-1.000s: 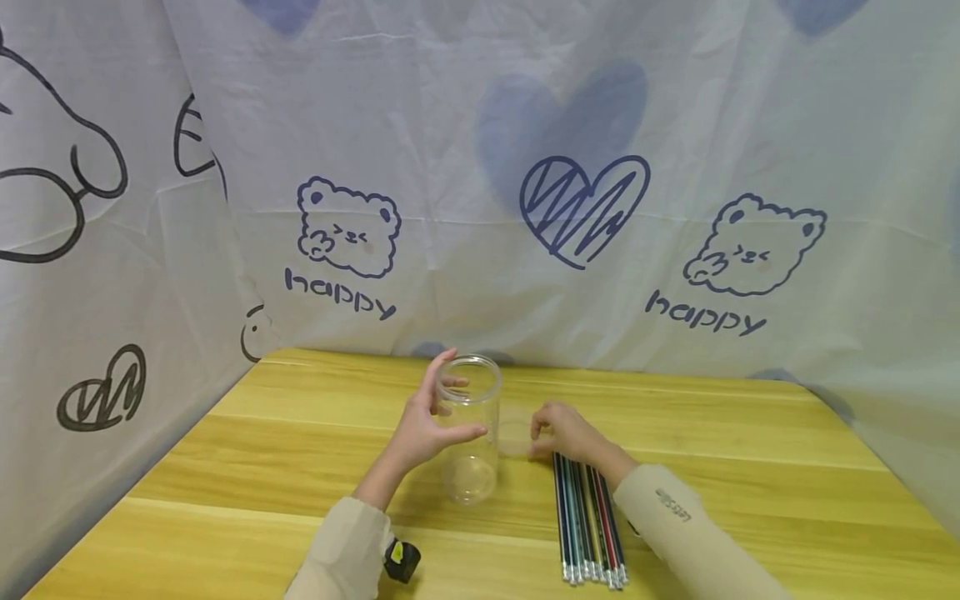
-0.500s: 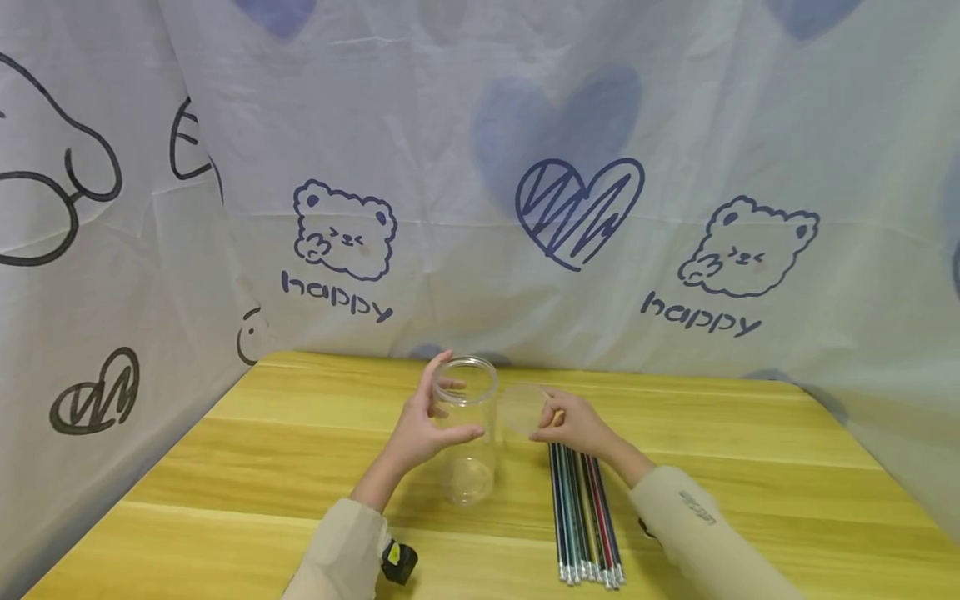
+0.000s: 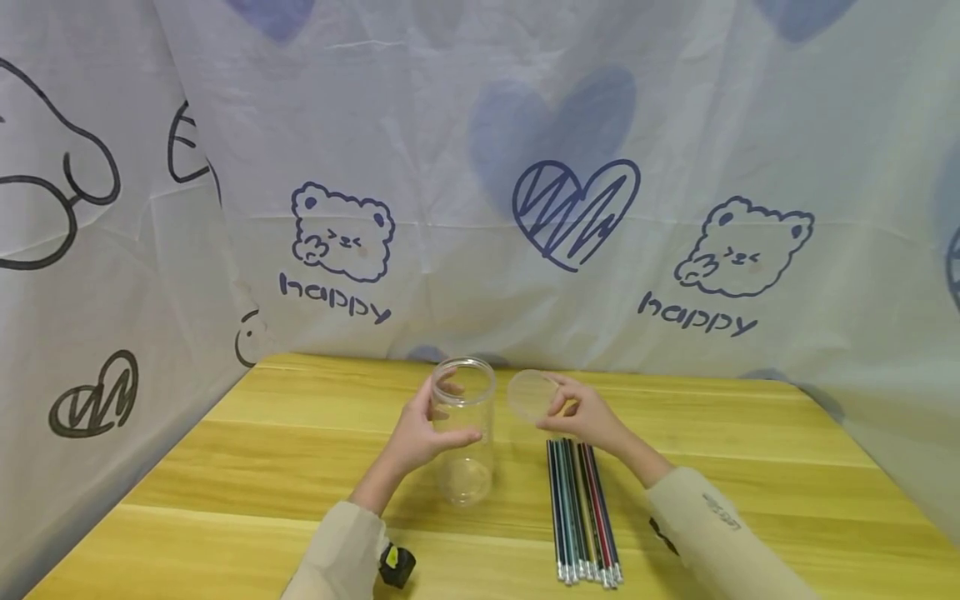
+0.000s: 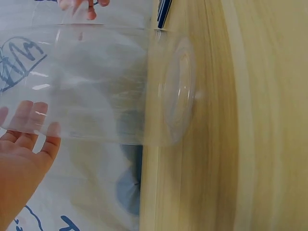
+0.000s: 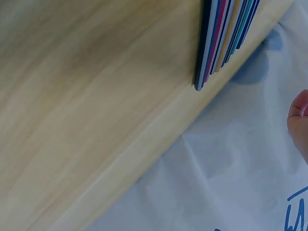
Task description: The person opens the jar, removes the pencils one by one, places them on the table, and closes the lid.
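Note:
A tall clear plastic jar (image 3: 467, 479) stands upright on the table, its round mouth uncovered. My left hand (image 3: 415, 435) holds it around the upper part, thumb across the front and fingers behind; the left wrist view shows those fingers (image 4: 52, 139) against the jar's wall. To the right, my right hand (image 3: 591, 415) pinches a thin clear round lid (image 3: 529, 395) by its edge, tilted up, just apart from the jar. Below that hand lies a row of dark striped pencils (image 3: 581, 517), metal ends toward me. Only a bit of the right hand (image 5: 299, 122) shows in the right wrist view.
The wooden table (image 3: 225, 467) reaches back to a pale printed cloth (image 3: 450, 250) hanging behind it. A second cloth side (image 3: 112, 275) hangs on the left. A black wrist device (image 3: 397, 565) sits by the left sleeve.
My right hand has lifted the clear lid off the table, tilted it up and moved slightly right, clear of the pencils' tips. The left hand stays at the jar, its fingers now closer round it.

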Available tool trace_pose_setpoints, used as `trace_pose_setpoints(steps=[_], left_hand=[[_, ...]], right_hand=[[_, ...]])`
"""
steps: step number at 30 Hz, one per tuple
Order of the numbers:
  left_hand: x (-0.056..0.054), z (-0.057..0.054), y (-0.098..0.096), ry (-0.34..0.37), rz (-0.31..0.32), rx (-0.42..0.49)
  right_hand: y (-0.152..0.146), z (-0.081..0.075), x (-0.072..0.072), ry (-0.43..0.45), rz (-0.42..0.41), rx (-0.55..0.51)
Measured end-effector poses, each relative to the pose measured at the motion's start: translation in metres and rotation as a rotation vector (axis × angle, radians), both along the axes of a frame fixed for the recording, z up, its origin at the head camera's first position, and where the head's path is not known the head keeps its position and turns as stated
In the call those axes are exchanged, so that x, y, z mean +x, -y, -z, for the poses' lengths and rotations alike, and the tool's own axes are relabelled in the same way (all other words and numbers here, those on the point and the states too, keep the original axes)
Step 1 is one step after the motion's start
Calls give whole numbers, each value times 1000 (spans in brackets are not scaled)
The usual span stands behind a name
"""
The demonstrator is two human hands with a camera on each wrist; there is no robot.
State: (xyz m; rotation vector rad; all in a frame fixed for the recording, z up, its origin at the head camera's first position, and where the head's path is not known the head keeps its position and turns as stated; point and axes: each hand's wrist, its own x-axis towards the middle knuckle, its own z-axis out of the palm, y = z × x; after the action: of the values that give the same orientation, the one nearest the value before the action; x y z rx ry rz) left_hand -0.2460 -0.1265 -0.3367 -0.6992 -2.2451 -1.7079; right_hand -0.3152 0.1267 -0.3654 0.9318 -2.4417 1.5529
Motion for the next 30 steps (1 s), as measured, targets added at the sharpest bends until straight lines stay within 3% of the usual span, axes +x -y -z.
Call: trace_pose_setpoints(steps=[10,14,20,25,30], left_hand=[[3,0,1,50,4,-22],[2,2,1,52,14,-34],[-12,19,5,46,14,-44],[-19,27,9,50,21,-54],[-20,30,11,92,90,-57]], right_hand=[[-3,-8,9,51,54,-26],[-4,-11,9,115,77,-33],[-5,-16,10,221,99,-69],[-7,-21,11,234,68,-115],[-7,-24,11,231,2,-169]])
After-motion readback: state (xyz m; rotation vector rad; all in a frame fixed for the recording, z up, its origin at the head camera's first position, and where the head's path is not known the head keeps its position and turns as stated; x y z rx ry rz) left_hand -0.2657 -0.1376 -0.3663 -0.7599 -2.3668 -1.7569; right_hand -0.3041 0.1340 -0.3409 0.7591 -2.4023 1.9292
